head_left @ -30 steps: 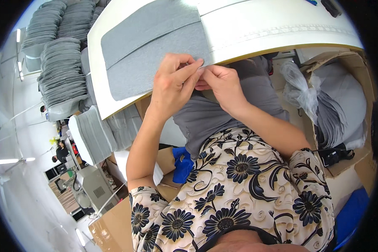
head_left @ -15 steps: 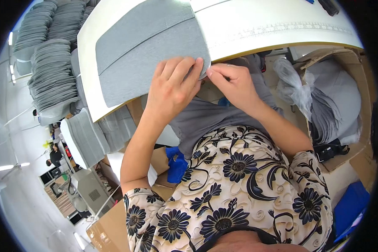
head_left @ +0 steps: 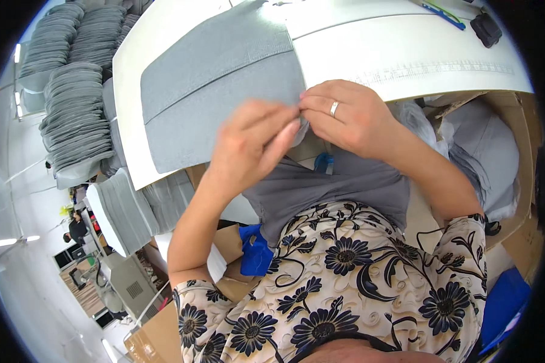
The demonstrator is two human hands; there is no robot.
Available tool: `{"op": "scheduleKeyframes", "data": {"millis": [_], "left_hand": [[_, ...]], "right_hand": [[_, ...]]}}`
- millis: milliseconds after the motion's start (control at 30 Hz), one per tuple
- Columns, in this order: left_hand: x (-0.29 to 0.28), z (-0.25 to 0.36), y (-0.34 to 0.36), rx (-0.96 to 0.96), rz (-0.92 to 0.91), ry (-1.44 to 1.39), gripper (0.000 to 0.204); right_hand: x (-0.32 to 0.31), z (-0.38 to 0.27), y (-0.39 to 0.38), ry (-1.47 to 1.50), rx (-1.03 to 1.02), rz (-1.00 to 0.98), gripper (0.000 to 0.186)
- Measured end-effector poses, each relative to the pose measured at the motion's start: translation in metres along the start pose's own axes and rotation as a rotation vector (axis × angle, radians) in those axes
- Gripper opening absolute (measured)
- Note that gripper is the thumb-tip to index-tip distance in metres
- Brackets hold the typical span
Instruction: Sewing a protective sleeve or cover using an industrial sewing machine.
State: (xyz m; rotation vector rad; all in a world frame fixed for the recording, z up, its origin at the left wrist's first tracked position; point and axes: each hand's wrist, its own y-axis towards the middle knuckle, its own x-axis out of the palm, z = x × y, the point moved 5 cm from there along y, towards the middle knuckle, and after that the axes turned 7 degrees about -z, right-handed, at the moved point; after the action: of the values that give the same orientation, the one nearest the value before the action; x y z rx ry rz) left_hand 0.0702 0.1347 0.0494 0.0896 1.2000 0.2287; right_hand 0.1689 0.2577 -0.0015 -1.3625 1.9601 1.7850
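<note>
A grey fabric panel (head_left: pixel 212 115) with rounded corners and a seam across it lies on the white table (head_left: pixel 345 54). At the panel's near right edge my two hands come together, fingertips touching or almost touching. My left hand (head_left: pixel 248 142), smeared by motion, is over the panel's near side; its thumb stands a little off the fingers. My right hand (head_left: pixel 351 118), with a ring on one finger, is closed in a pinch at the panel's edge. Whatever its fingertips hold is too small or hidden to name. The panel's corner shows partly beneath the hands.
Tall stacks of grey panels (head_left: pixel 75 118) stand to the left, with another stack (head_left: pixel 121 212) below the table edge. On the right, a cardboard box (head_left: pixel 524 127) holds grey panels and clear plastic. A blue tool (head_left: pixel 445 16) and a black object (head_left: pixel 485 30) lie far right.
My left hand has lifted from lying on the panel and its fingers have drawn toward my right hand. My right hand has turned, its back now showing. The view has shifted slightly.
</note>
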Motion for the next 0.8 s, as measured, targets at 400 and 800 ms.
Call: {"op": "scheduleKeyframes", "data": {"millis": [400,800], "left_hand": [[0.015,-0.034,0.058,-0.044,0.151,0.325,0.023],[0.013,-0.027,0.063,-0.043,0.166,0.252,0.021]], "right_hand": [[-0.024,-0.009,0.008,-0.015,-0.219,-0.202,0.020],[-0.036,-0.014,0.019,-0.073,-0.313,-0.395,0.022]]}}
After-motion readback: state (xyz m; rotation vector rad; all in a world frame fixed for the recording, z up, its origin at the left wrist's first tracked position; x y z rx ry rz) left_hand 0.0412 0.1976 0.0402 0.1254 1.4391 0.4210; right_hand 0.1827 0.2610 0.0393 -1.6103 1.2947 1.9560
